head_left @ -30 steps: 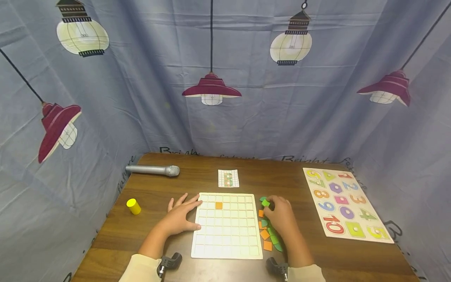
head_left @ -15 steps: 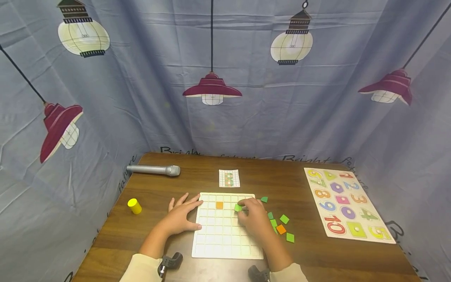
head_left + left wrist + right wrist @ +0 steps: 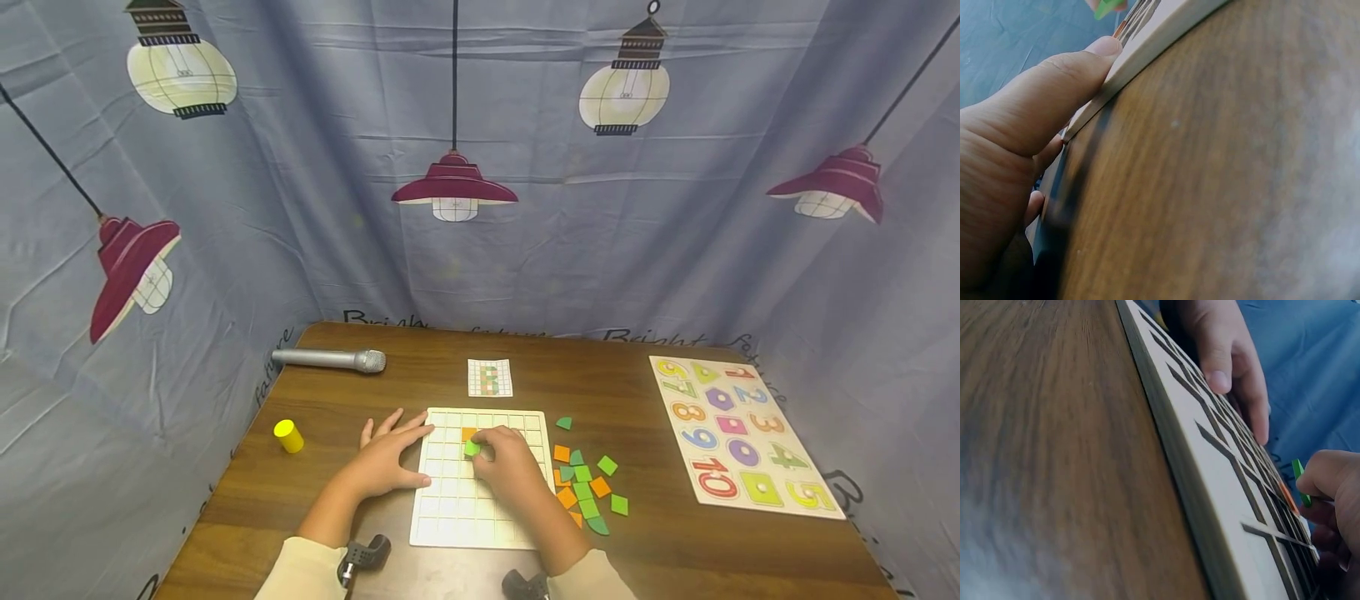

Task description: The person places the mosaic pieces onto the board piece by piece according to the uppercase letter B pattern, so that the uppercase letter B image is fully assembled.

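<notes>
A pale wooden grid board (image 3: 442, 508) lies on the table, with one orange square tile (image 3: 468, 433) in an upper cell. My right hand (image 3: 510, 467) pinches a light green square tile (image 3: 472, 448) between thumb and fingers, just below the orange one. In the right wrist view the green tile (image 3: 1300, 481) stands tilted on edge over the grid. My left hand (image 3: 382, 460) lies at the board's left edge with fingers spread, and its thumb (image 3: 1079, 65) touches the rim. Beyond the board is a small printed pattern card (image 3: 490, 378).
Several loose orange and green tiles (image 3: 582, 490) are scattered right of the board. Farther right lies a number puzzle board (image 3: 742, 437). A silver microphone (image 3: 330, 359) and a yellow cylinder (image 3: 288, 436) are at the left. A blue-grey curtain (image 3: 480, 275) surrounds the table.
My right hand has picked the green tile from the pile and carried it left across the board to beside the orange tile. The loose tiles have spread out. My left hand stays put.
</notes>
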### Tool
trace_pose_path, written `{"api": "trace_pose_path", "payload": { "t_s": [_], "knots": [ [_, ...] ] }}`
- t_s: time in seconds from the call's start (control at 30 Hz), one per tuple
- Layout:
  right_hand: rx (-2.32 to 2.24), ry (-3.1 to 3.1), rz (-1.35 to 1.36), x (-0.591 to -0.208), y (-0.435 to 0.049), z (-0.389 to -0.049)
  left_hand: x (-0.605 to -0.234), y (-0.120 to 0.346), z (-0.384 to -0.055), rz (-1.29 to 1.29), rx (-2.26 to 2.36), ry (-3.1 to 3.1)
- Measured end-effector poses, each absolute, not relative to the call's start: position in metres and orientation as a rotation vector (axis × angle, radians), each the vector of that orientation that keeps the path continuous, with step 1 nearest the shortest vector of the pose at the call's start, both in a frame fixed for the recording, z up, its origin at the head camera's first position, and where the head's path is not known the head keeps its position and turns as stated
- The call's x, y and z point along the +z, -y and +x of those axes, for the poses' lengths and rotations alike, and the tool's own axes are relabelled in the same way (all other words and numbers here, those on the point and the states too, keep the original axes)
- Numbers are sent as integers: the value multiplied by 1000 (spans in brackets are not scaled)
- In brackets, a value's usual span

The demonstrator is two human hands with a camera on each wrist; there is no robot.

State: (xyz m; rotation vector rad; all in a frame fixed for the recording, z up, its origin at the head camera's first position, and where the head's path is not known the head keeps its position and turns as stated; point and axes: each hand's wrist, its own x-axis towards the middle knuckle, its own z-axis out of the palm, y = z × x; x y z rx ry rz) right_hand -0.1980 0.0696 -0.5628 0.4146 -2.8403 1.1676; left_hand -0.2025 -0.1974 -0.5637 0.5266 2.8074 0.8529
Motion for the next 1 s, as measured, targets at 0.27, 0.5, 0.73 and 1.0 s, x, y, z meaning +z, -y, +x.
{"api": "trace_pose_path", "payload": {
  "t_s": [0.27, 0.5, 0.73, 1.0],
  "knots": [
    [1016, 2886, 433, -568, -64, -198, -564, 196, -204, 536, 837, -2805],
    [925, 2882, 432, -573, -62, -199, -564, 196, -203, 524, 836, -2801],
    [933, 2881, 401, -576, -62, -200, -563, 196, -204, 529, 834, -2805],
    [945, 2879, 410, -575, -60, -202, -563, 197, -203, 530, 848, -2807]
  ]
}}
